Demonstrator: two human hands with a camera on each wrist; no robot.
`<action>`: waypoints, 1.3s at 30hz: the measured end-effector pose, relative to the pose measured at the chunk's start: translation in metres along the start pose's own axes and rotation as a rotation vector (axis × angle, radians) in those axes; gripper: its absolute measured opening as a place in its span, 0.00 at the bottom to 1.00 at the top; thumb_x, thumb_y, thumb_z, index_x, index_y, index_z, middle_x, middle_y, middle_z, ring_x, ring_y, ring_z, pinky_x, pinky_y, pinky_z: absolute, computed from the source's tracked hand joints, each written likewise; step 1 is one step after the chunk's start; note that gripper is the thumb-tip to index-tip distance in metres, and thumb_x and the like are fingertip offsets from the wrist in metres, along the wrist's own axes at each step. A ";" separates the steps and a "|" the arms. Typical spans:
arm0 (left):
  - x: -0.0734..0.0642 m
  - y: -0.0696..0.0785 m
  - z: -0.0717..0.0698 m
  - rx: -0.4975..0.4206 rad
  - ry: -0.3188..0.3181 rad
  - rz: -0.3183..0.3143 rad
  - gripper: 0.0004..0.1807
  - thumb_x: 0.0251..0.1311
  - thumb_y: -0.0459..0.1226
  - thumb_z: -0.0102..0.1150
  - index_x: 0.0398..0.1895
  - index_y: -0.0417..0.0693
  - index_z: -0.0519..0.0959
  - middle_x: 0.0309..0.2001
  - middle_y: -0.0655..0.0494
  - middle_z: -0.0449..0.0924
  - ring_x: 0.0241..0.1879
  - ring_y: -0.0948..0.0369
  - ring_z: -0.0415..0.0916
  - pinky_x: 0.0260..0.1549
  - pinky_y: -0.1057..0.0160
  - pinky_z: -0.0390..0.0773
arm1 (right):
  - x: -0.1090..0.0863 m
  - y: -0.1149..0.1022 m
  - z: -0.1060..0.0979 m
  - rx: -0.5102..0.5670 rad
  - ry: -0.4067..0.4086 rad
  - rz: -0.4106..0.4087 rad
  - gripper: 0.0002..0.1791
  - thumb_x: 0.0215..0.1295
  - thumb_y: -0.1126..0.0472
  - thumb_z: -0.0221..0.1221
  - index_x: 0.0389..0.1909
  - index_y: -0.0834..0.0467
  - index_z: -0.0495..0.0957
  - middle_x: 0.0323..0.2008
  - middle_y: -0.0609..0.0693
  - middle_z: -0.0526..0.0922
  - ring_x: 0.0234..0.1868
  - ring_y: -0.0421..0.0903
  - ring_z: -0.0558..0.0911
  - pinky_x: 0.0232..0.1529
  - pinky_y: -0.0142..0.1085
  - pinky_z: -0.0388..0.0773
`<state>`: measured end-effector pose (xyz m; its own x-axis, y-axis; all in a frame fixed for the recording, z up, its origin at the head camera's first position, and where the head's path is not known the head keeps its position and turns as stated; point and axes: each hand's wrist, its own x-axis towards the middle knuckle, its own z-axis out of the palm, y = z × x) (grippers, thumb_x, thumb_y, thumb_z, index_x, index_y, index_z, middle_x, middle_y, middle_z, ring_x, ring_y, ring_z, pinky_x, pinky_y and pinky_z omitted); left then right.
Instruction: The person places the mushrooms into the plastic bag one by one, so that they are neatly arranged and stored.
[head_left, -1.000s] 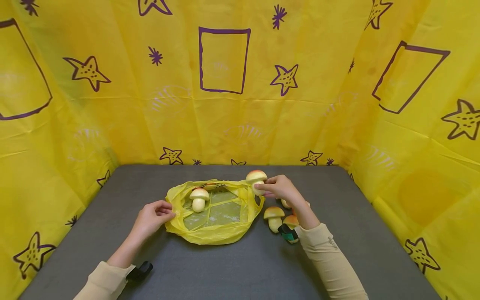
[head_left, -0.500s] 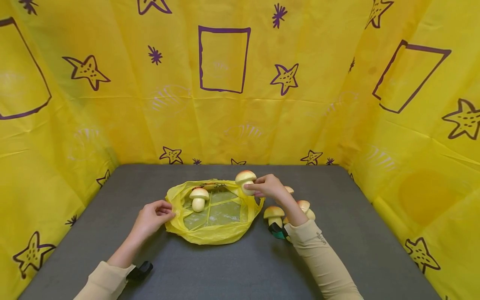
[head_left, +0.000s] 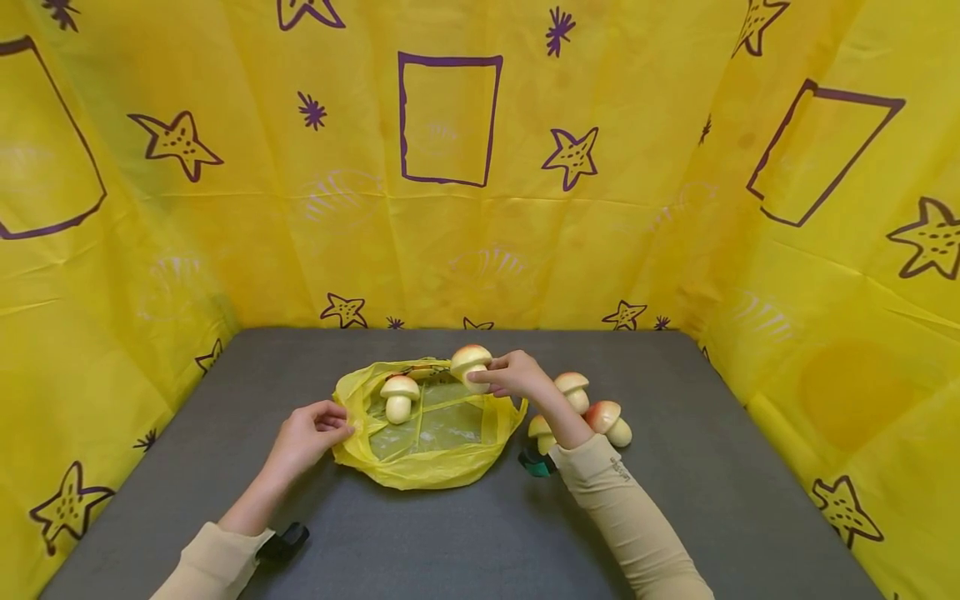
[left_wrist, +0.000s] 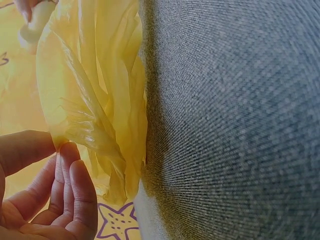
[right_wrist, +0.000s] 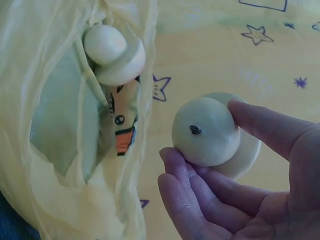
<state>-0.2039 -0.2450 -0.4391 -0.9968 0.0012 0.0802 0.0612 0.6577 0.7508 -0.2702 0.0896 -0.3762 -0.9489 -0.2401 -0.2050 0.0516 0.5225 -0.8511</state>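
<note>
A yellow plastic bag (head_left: 435, 477) lies on the table with its mouth spread wide. At its left rim my left hand (head_left: 306, 435) pinches the thin plastic between thumb and fingertips; the left wrist view shows that fold close up. My right hand (head_left: 517, 375) holds a toy mushroom (head_left: 470, 360) by its stem, over the right back part of the bag's mouth. In the right wrist view the stem's rounded end has a dark spot. Another toy mushroom (head_left: 399, 400) sits inside the bag toward the left, its cap orange on top and its stem pale.
Several more toy mushrooms (head_left: 611, 423) lie on the grey table (head_left: 420, 542) right of the bag, partly hidden by my right forearm. Yellow cloth walls (head_left: 450, 250) with purple drawings stand at the back and both sides.
My right hand has moved left with its mushroom, from the bag's right edge to over the mouth. More of the mushrooms on the right now show. The left hand stays at the rim.
</note>
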 end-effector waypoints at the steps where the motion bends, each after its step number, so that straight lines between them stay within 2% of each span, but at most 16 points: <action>1: 0.000 0.000 0.000 -0.001 -0.001 -0.002 0.13 0.53 0.37 0.67 0.39 0.39 0.79 0.34 0.50 0.82 0.32 0.61 0.77 0.28 0.69 0.76 | 0.001 -0.001 0.002 0.001 -0.005 0.000 0.31 0.57 0.47 0.65 0.53 0.66 0.77 0.62 0.59 0.72 0.45 0.54 0.84 0.48 0.44 0.79; 8: 0.000 -0.002 0.001 0.001 -0.008 -0.009 0.14 0.53 0.38 0.67 0.39 0.39 0.79 0.34 0.50 0.82 0.32 0.61 0.76 0.28 0.69 0.76 | 0.009 0.001 0.012 0.001 -0.034 -0.009 0.22 0.55 0.46 0.66 0.39 0.62 0.84 0.57 0.60 0.77 0.45 0.57 0.83 0.45 0.44 0.80; 12: 0.000 -0.001 0.001 0.001 -0.010 -0.011 0.14 0.53 0.38 0.67 0.39 0.39 0.79 0.34 0.50 0.82 0.32 0.61 0.76 0.28 0.69 0.75 | 0.013 0.000 0.017 0.030 -0.049 0.004 0.22 0.54 0.47 0.67 0.39 0.62 0.84 0.49 0.59 0.81 0.43 0.58 0.84 0.45 0.45 0.80; 16: 0.000 0.000 0.000 0.000 -0.013 -0.012 0.14 0.53 0.38 0.67 0.40 0.39 0.79 0.34 0.49 0.81 0.32 0.61 0.76 0.28 0.69 0.75 | 0.019 0.002 0.024 0.048 -0.051 0.024 0.23 0.54 0.48 0.68 0.39 0.64 0.83 0.38 0.58 0.84 0.43 0.59 0.84 0.45 0.47 0.80; 19: -0.001 0.002 0.000 -0.001 -0.016 -0.012 0.15 0.53 0.38 0.67 0.40 0.38 0.79 0.35 0.49 0.82 0.32 0.61 0.76 0.28 0.68 0.75 | 0.024 0.004 0.030 0.064 -0.043 0.037 0.22 0.54 0.48 0.68 0.36 0.65 0.83 0.32 0.58 0.85 0.43 0.59 0.84 0.45 0.46 0.80; 28: -0.002 0.003 0.000 0.002 -0.014 -0.010 0.15 0.53 0.38 0.68 0.40 0.38 0.79 0.35 0.48 0.82 0.32 0.62 0.76 0.28 0.69 0.75 | 0.036 0.010 0.042 0.055 -0.044 0.057 0.25 0.46 0.45 0.72 0.33 0.63 0.84 0.32 0.57 0.85 0.34 0.50 0.86 0.36 0.39 0.82; 34: -0.002 0.001 -0.001 -0.001 -0.017 -0.005 0.15 0.53 0.38 0.68 0.40 0.38 0.79 0.35 0.48 0.82 0.32 0.62 0.77 0.28 0.69 0.75 | 0.036 0.006 0.049 0.047 -0.037 0.101 0.23 0.48 0.48 0.71 0.34 0.64 0.84 0.32 0.57 0.85 0.39 0.53 0.86 0.41 0.42 0.81; 39: -0.001 0.001 -0.001 0.001 -0.014 -0.003 0.14 0.53 0.37 0.67 0.39 0.38 0.79 0.34 0.48 0.82 0.32 0.62 0.77 0.28 0.69 0.76 | 0.039 0.005 0.056 0.012 -0.005 0.127 0.20 0.48 0.47 0.71 0.27 0.61 0.81 0.29 0.57 0.85 0.38 0.54 0.86 0.42 0.44 0.81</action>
<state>-0.2024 -0.2451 -0.4382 -0.9976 0.0096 0.0685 0.0579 0.6587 0.7502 -0.2892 0.0373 -0.4157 -0.9327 -0.1769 -0.3143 0.1753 0.5393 -0.8237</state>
